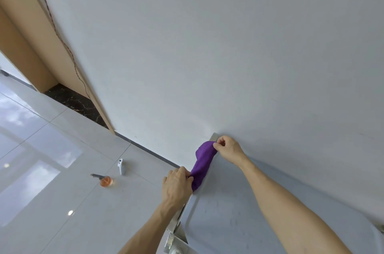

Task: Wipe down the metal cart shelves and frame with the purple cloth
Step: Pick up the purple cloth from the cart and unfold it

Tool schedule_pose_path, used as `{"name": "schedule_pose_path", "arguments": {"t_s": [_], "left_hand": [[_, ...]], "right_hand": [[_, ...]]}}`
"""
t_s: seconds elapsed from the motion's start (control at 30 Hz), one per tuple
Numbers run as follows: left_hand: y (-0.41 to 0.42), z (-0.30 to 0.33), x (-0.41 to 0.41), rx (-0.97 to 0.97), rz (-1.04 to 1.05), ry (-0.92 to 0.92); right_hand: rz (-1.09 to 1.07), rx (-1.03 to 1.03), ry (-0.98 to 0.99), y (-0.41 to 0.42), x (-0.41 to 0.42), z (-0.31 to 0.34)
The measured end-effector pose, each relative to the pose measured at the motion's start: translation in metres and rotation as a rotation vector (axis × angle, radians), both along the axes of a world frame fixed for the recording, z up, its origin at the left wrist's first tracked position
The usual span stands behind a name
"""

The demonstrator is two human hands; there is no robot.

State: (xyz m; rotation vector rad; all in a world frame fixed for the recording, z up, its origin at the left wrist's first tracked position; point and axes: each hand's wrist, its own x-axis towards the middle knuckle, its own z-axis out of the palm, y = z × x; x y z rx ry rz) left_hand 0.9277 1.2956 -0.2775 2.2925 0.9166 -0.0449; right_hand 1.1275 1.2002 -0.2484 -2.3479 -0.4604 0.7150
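The purple cloth [202,163] is draped over the left edge of the metal cart's top shelf [228,218], near its far corner by the wall. My left hand [177,184] grips the cloth's near end at the shelf edge. My right hand [227,149] pinches the cloth's far end at the far corner of the cart. The cloth is stretched between both hands along the rim. The cart's frame post [176,231] shows below my left forearm.
A white wall [207,45] stands right behind the cart. On the glossy tiled floor to the left lie a small spray bottle with orange liquid [105,180] and a white handheld device [121,166]. A wooden door frame [41,35] is at the far left.
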Motion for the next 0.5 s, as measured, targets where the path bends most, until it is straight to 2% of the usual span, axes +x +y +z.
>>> {"name": "schedule_pose_path", "arguments": {"t_s": [0.1, 0.17, 0.33, 0.5], "left_hand": [[0.01, 0.001, -0.001, 0.009, -0.026, 0.0], [0.013, 0.009, 0.004, -0.054, -0.032, -0.048], [0.007, 0.048, 0.035, -0.156, -0.09, -0.167], [0.0, 0.086, 0.076, -0.126, -0.209, -0.269]], "right_hand": [[-0.006, 0.098, 0.039, -0.019, 0.004, 0.012], [0.025, 0.143, 0.069, -0.035, 0.008, 0.023], [0.119, 0.159, 0.142, -0.081, 0.024, 0.05], [0.137, 0.19, 0.09, -0.138, 0.04, 0.079]]}}
